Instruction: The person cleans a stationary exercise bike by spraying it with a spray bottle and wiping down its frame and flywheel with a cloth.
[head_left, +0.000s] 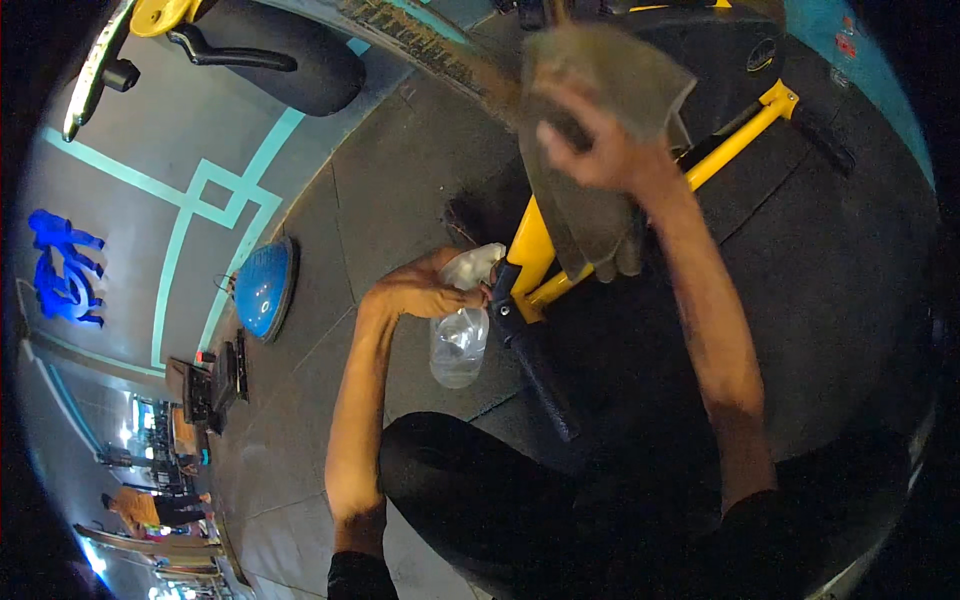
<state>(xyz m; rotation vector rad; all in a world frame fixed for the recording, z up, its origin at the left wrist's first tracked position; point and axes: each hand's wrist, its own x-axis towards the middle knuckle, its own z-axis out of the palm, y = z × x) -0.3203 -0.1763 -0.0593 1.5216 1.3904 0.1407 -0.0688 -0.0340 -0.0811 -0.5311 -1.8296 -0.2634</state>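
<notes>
My left hand is closed around a clear plastic bottle with a whitish top, and clear liquid appears to be inside. The bottle is beside the lower end of a yellow metal frame, close to a black joint with a textured black grip. Over the frame, my right hand grips a grey-brown cloth. Both hand and cloth are blurred there, and the cloth hangs down across part of the yellow tube. My fingertips are partly hidden in its folds.
A blue half-ball balance trainer rests by the striped wall. Black-and-yellow gym equipment stands at upper left. A plastic bottle is at far upper right. A person is in the background, lower left. Dark floor tiles surround me.
</notes>
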